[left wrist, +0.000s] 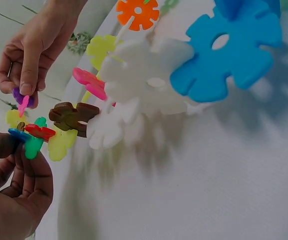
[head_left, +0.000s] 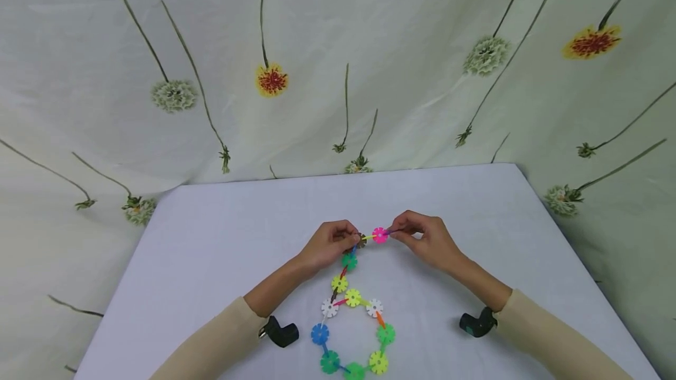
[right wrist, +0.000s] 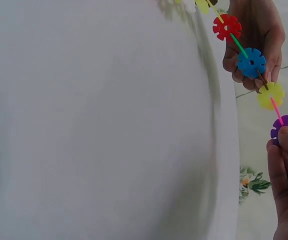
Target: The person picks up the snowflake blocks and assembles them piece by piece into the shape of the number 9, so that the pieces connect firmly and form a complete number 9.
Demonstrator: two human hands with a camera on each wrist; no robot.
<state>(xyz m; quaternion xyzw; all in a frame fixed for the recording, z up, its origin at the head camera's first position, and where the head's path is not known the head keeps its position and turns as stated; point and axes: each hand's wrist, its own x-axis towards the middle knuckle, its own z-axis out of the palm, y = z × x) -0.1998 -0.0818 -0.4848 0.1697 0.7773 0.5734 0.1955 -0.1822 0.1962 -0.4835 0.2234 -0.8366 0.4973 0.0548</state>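
Note:
Slotted plastic flower discs are joined edge to edge into a colourful chain. My left hand (head_left: 328, 246) pinches it around a blue disc (right wrist: 251, 62), beside a brown disc (head_left: 362, 240). From there a yellow disc (right wrist: 271, 96) and a pink disc (head_left: 379, 235) lead across to my right hand (head_left: 429, 240). Between thumb and fingers, the right hand pinches a purple disc (right wrist: 284, 121) at the chain's end. Below the left hand, a green disc (head_left: 349, 261) and a yellow disc (head_left: 340, 284) run down to a closed ring of discs, including a white disc (head_left: 330, 308).
The ring lies near the front of a white-covered table (head_left: 227, 239), with a blue disc (head_left: 320, 333) on its left side. Behind the table hangs a flower-printed cloth (head_left: 317, 22). A black wrist camera (head_left: 281, 333) sits at the left cuff, another black camera (head_left: 477, 322) at the right.

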